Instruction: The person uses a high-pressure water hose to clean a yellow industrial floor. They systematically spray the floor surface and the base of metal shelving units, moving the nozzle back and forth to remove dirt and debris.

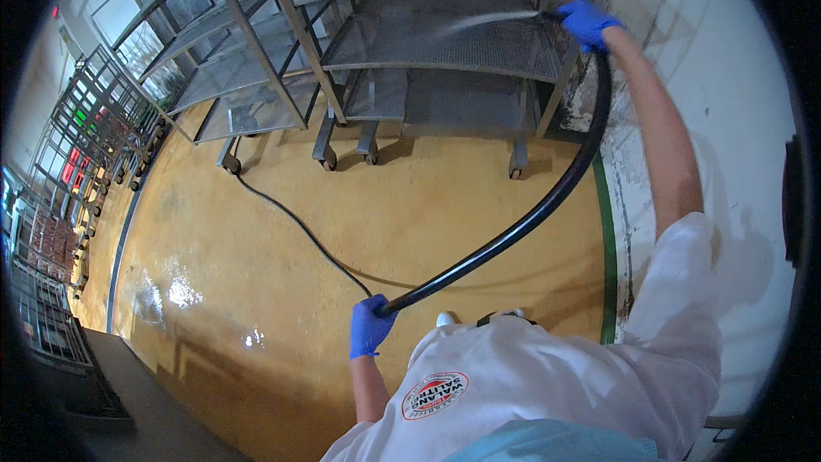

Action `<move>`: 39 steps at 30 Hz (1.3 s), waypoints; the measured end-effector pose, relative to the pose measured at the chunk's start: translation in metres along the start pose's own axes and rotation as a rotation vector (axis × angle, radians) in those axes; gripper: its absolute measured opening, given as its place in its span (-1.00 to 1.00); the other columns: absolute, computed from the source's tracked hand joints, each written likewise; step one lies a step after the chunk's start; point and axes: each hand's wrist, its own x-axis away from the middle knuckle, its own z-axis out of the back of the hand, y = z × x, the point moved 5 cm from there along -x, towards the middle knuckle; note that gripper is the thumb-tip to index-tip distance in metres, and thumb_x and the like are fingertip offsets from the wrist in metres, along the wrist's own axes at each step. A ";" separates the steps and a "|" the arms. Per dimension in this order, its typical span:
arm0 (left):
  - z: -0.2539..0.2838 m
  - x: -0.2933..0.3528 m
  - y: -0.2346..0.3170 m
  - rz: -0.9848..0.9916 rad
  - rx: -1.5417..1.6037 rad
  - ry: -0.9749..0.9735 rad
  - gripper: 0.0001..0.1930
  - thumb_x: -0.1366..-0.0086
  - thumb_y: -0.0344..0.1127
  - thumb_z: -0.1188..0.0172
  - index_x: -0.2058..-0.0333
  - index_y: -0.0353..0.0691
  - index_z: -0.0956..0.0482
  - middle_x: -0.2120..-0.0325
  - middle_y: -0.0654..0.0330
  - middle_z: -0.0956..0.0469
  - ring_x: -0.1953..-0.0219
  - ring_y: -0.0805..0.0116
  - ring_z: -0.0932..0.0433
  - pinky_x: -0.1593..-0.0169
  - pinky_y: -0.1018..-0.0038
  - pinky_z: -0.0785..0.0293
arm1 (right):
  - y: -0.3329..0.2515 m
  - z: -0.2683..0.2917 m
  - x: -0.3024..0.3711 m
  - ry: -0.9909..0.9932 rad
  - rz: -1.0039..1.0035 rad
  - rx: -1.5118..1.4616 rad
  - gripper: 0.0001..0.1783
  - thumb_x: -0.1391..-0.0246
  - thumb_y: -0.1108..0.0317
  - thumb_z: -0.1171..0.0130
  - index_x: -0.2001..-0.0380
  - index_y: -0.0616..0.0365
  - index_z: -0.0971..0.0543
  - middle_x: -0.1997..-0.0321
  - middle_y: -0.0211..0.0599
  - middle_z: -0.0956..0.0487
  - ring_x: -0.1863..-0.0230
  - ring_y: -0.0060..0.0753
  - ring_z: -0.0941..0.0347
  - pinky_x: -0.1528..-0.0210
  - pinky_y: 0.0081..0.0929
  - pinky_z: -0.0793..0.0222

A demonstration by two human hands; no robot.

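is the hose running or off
Running: white spray shoots from the end of the hose, at the right hand, across the metal shelf.

On the floor [205,214] before us stand wheeled shelves [445,47], the hose [556,198] between; a wall [740,120] lies to our right, racks [92,124] left.

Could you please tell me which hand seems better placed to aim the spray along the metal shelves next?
Probably the right hand: it grips the hose near its spraying end, beside the metal shelves, while the left hand holds it farther back, away from them.
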 end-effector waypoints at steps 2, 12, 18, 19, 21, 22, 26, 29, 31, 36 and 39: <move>0.002 -0.012 0.030 -0.074 -0.024 -0.003 -0.82 0.08 -0.33 -0.27 0.64 -0.27 -0.45 0.71 -0.04 -0.40 0.68 0.06 -0.36 0.57 0.35 -0.26 | 0.008 0.046 0.002 0.101 -0.016 0.121 -0.64 0.03 0.37 0.10 0.14 0.13 -0.51 0.68 -0.34 -0.33 0.76 -0.51 -0.27 0.75 -0.47 -0.27; 0.011 -0.038 0.071 -0.188 0.032 -0.005 -0.77 0.03 -0.30 -0.28 0.65 -0.29 -0.43 0.77 0.04 -0.30 0.70 0.27 -0.21 0.58 0.39 -0.20 | -0.050 0.128 0.029 0.270 0.066 0.036 -0.80 0.20 0.42 0.11 0.58 0.18 -0.53 0.72 -0.29 -0.44 0.76 -0.46 -0.32 0.71 -0.46 -0.25; 0.009 -0.031 0.061 -0.149 0.063 0.020 -0.81 0.04 -0.32 -0.28 0.62 -0.29 -0.47 0.77 0.03 -0.32 0.72 0.27 -0.21 0.59 0.41 -0.21 | -0.068 0.132 -0.004 0.409 0.309 0.648 -0.76 0.15 0.41 0.09 0.50 0.14 -0.60 0.65 -0.22 -0.52 0.70 -0.40 -0.42 0.64 -0.42 -0.33; 0.009 -0.029 0.060 -0.144 0.068 0.035 -0.82 0.06 -0.33 -0.27 0.62 -0.28 -0.47 0.77 -0.02 -0.34 0.74 0.19 -0.24 0.59 0.41 -0.22 | -0.065 0.134 -0.008 0.399 0.252 0.632 -0.76 0.14 0.40 0.08 0.49 0.14 -0.60 0.64 -0.23 -0.53 0.69 -0.40 -0.43 0.63 -0.42 -0.34; 0.009 -0.029 0.059 -0.136 0.079 0.042 -0.82 0.06 -0.33 -0.27 0.62 -0.29 -0.47 0.78 -0.01 -0.34 0.75 0.20 -0.24 0.60 0.41 -0.22 | -0.081 0.131 0.010 0.371 0.143 0.595 -0.76 0.12 0.39 0.07 0.48 0.16 -0.60 0.62 -0.24 -0.55 0.65 -0.40 -0.47 0.61 -0.42 -0.36; 0.008 -0.029 0.060 -0.136 0.088 0.041 -0.82 0.06 -0.33 -0.27 0.62 -0.29 -0.47 0.78 -0.01 -0.34 0.75 0.21 -0.24 0.60 0.41 -0.22 | -0.090 0.126 0.022 0.321 0.115 0.453 -0.75 0.11 0.38 0.07 0.47 0.15 -0.60 0.64 -0.25 -0.54 0.66 -0.41 -0.46 0.61 -0.43 -0.35; 0.009 -0.029 0.051 -0.137 0.081 0.057 -0.84 0.08 -0.35 -0.26 0.61 -0.28 -0.48 0.76 -0.01 -0.36 0.73 0.20 -0.28 0.59 0.41 -0.22 | -0.121 0.109 0.044 0.156 0.111 0.097 -0.74 0.10 0.37 0.05 0.39 0.14 -0.60 0.70 -0.32 -0.48 0.70 -0.46 -0.39 0.64 -0.46 -0.32; 0.014 -0.028 0.052 -0.124 0.036 0.047 -0.85 0.09 -0.37 -0.25 0.62 -0.28 -0.47 0.74 -0.01 -0.38 0.71 0.18 -0.31 0.57 0.41 -0.24 | -0.134 0.100 0.038 0.154 0.293 -0.082 -0.73 0.13 0.37 0.04 0.36 0.14 -0.60 0.74 -0.37 -0.42 0.75 -0.52 -0.31 0.69 -0.49 -0.27; 0.015 -0.029 0.046 -0.114 0.001 0.047 -0.86 0.10 -0.39 -0.24 0.62 -0.27 -0.46 0.73 -0.02 -0.39 0.70 0.17 -0.33 0.56 0.40 -0.25 | -0.144 0.098 0.034 0.166 0.369 -0.092 -0.72 0.15 0.37 0.03 0.35 0.14 -0.60 0.74 -0.39 -0.41 0.76 -0.55 -0.28 0.70 -0.51 -0.26; 0.013 -0.026 0.038 -0.144 0.050 0.084 -0.85 0.09 -0.38 -0.25 0.63 -0.25 -0.44 0.73 -0.01 -0.38 0.71 0.18 -0.31 0.56 0.41 -0.24 | -0.164 0.089 0.029 0.108 0.350 -0.139 -0.69 0.21 0.41 0.04 0.35 0.13 -0.59 0.74 -0.36 -0.41 0.74 -0.52 -0.32 0.69 -0.51 -0.26; 0.010 -0.025 0.041 -0.114 0.060 0.064 -0.84 0.09 -0.37 -0.26 0.64 -0.25 -0.44 0.74 0.00 -0.37 0.71 0.19 -0.30 0.57 0.41 -0.24 | -0.177 0.094 0.031 0.182 0.349 0.050 -0.68 0.24 0.42 0.07 0.38 0.13 -0.61 0.71 -0.31 -0.46 0.72 -0.44 -0.37 0.67 -0.45 -0.29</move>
